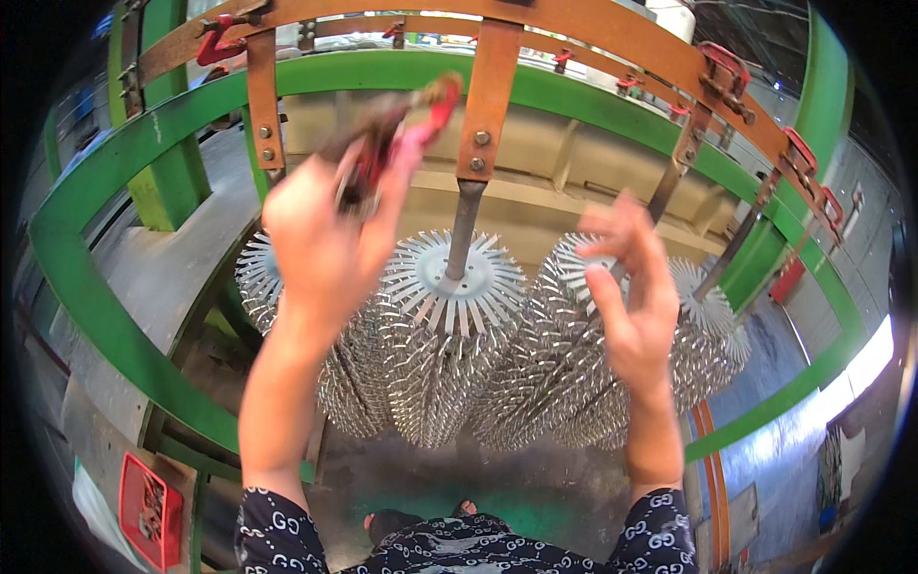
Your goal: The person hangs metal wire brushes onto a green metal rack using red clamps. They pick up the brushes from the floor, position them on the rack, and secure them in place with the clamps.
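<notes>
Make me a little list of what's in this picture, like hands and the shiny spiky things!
place: a workshop rack with a green curved rail and a rusty orange rail
spiky things: stacks of shiny finned metal discs hanging on rods
left hand: raised, gripping a red clamp; blurred
right hand: open, fingers spread, at the top of one stack, holding nothing
other clamps: more red ones along the orange rail
floor: a red tray at lower left
</notes>
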The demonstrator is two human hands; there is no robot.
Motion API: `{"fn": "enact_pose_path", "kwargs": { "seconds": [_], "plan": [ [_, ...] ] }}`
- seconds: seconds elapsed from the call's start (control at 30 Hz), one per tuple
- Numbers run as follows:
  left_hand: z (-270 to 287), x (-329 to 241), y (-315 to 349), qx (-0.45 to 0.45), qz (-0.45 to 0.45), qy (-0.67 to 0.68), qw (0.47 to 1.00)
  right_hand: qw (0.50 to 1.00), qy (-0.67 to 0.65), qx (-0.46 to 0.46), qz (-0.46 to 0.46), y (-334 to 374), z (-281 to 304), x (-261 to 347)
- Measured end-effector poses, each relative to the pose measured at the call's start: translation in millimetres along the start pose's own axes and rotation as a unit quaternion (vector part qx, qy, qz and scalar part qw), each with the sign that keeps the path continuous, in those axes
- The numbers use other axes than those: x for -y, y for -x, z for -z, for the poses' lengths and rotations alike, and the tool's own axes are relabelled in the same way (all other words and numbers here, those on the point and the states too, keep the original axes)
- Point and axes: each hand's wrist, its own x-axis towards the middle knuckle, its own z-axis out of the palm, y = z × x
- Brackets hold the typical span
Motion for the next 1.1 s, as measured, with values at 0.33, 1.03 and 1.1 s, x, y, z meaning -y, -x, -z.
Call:
{"fn": "enact_pose_path", "kwargs": {
  "seconds": [0.33, 1.03, 1.1],
  "plan": [
    [-78.7, 35.8, -73.1, 0.023, -0.049, -0.084, 0.995, 0.841, 0.334, -0.1, 0.414, -169.2, -33.4, -33.8],
    [-101.5, 65.8, -70.3, -0.038, -0.169, -0.05, 0.984, 0.795, 0.353, -0.143, 0.473, -210.6, -63.1, -54.4],
    [-102.5, 68.1, -71.2, -0.036, -0.173, -0.048, 0.983, 0.791, 0.359, -0.128, 0.478, -211.3, -61.1, -53.4]
  ]
}}
